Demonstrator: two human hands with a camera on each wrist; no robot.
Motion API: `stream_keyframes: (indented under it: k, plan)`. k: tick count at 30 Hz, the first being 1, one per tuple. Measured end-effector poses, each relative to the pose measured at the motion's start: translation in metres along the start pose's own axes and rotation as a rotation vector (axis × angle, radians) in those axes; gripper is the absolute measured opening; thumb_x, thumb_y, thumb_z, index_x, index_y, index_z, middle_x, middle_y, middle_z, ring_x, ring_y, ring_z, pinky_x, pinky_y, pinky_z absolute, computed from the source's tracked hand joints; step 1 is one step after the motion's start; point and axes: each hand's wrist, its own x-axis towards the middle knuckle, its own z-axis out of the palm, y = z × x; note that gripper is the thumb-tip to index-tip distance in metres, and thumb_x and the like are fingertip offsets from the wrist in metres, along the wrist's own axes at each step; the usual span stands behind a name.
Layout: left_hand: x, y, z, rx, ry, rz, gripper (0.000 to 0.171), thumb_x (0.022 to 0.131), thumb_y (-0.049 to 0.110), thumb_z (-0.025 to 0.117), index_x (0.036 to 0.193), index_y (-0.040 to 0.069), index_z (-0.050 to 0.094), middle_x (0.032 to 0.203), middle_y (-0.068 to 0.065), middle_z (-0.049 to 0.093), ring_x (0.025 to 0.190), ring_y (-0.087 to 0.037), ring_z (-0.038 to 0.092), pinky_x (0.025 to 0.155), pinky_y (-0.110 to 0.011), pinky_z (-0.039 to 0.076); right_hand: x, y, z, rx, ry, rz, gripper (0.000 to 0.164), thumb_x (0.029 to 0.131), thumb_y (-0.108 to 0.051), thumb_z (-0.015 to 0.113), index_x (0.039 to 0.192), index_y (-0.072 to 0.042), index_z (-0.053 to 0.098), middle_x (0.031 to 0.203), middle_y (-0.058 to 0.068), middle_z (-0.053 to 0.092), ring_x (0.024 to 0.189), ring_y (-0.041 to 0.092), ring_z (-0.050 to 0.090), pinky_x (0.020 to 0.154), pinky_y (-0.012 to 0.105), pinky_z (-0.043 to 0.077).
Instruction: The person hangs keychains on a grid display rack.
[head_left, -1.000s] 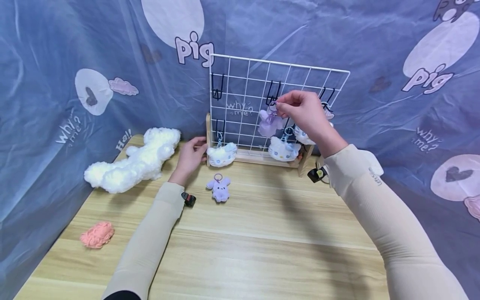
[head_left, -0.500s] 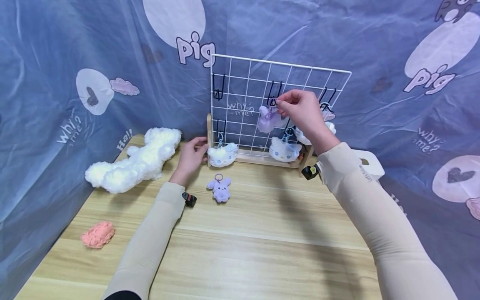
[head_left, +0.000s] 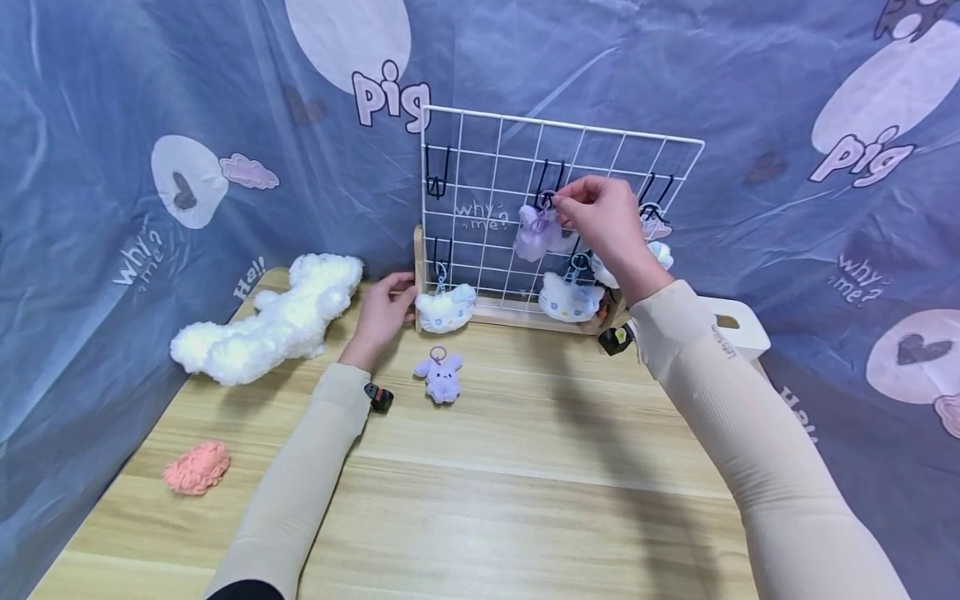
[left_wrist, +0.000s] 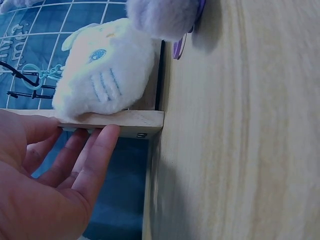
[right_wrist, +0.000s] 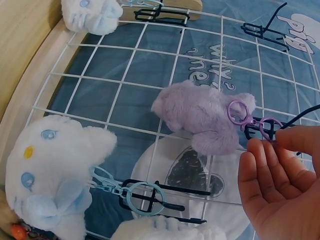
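My right hand (head_left: 603, 217) pinches the purple ring of a fluffy purple plush keychain (head_left: 536, 233) at the upper middle black hook (head_left: 550, 179) of a white wire grid rack (head_left: 487, 158). In the right wrist view the plush (right_wrist: 200, 115) hangs with its back showing. The ring sits right by the hook, but whether it is over the prong is hard to tell. My left hand (head_left: 385, 317) touches the rack's wooden side post (left_wrist: 115, 118) with its fingertips, fingers extended. A second purple plush keychain (head_left: 441, 377) lies face up on the table before the rack.
White cat-head keychains hang low left (head_left: 446, 308) and low middle (head_left: 570, 297); another is partly behind my right wrist. An upper left hook (head_left: 437, 179) carries nothing. A fluffy white plush (head_left: 277, 321), a pink yarn bundle (head_left: 197, 468) and a white object (head_left: 738, 325) stand around.
My right hand has risen slightly and its forearm shifted left, bringing the purple ring up to the hook. The hanging purple plush has turned a little. My left hand stays on the post.
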Motion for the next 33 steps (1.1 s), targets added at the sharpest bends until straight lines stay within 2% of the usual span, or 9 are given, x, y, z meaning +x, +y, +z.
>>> stream_keyframes:
  k: [7, 13, 18, 24, 28, 33]
  plan:
    - [0.001, -0.001, 0.0, 0.01, 0.003, 0.001, 0.042, 0.116, 0.013, 0.061, 0.156, 0.002, 0.061, 0.144, -0.028, 0.068, 0.115, -0.039, 0.074, 0.095, -0.05, 0.074, 0.0, -0.001, 0.001, -0.021, 0.002, 0.011, 0.011, 0.108, -0.021, 0.074, 0.112, -0.012, 0.08, 0.09, -0.009, 0.074, 0.087, 0.009, 0.075, 0.087, 0.029, 0.07]
    - [0.002, -0.002, 0.0, 0.005, 0.004, 0.006, 0.041, 0.116, 0.013, 0.06, 0.155, 0.001, 0.061, 0.143, -0.029, 0.068, 0.115, -0.04, 0.073, 0.097, -0.055, 0.073, -0.001, -0.001, 0.0, -0.01, 0.006, 0.018, 0.011, 0.108, -0.021, 0.075, 0.113, -0.013, 0.08, 0.09, -0.01, 0.074, 0.087, 0.009, 0.076, 0.084, 0.026, 0.069]
    - [0.002, -0.002, 0.0, 0.0, 0.003, 0.004, 0.042, 0.116, 0.013, 0.06, 0.156, 0.001, 0.061, 0.144, -0.029, 0.067, 0.115, -0.04, 0.073, 0.098, -0.056, 0.073, -0.004, 0.001, -0.002, 0.047, 0.017, 0.012, 0.007, 0.106, -0.019, 0.077, 0.109, -0.013, 0.08, 0.088, -0.012, 0.074, 0.085, 0.008, 0.077, 0.082, 0.024, 0.069]
    - [0.003, 0.0, 0.001, 0.003, -0.002, 0.011, 0.043, 0.115, 0.012, 0.061, 0.157, 0.001, 0.06, 0.145, -0.029, 0.067, 0.116, -0.042, 0.073, 0.098, -0.056, 0.073, -0.022, 0.009, -0.001, 0.151, 0.02, -0.044, 0.013, 0.105, -0.015, 0.079, 0.112, -0.004, 0.08, 0.085, -0.013, 0.075, 0.08, 0.005, 0.074, 0.078, 0.018, 0.069]
    - [0.002, 0.001, 0.001, 0.001, -0.003, 0.009, 0.044, 0.115, 0.012, 0.061, 0.158, 0.001, 0.06, 0.145, -0.029, 0.066, 0.116, -0.042, 0.072, 0.098, -0.055, 0.073, -0.037, 0.015, 0.005, 0.167, -0.005, -0.072, 0.019, 0.105, -0.012, 0.078, 0.116, 0.003, 0.079, 0.083, -0.015, 0.075, 0.077, 0.002, 0.073, 0.076, 0.015, 0.068]
    - [0.001, -0.001, 0.0, 0.01, -0.002, 0.002, 0.043, 0.116, 0.013, 0.06, 0.158, 0.002, 0.06, 0.145, -0.028, 0.067, 0.114, -0.039, 0.072, 0.097, -0.052, 0.074, -0.05, 0.024, 0.018, 0.179, -0.075, -0.047, 0.021, 0.106, -0.011, 0.077, 0.119, 0.006, 0.077, 0.084, -0.014, 0.074, 0.079, 0.003, 0.073, 0.079, 0.017, 0.069]
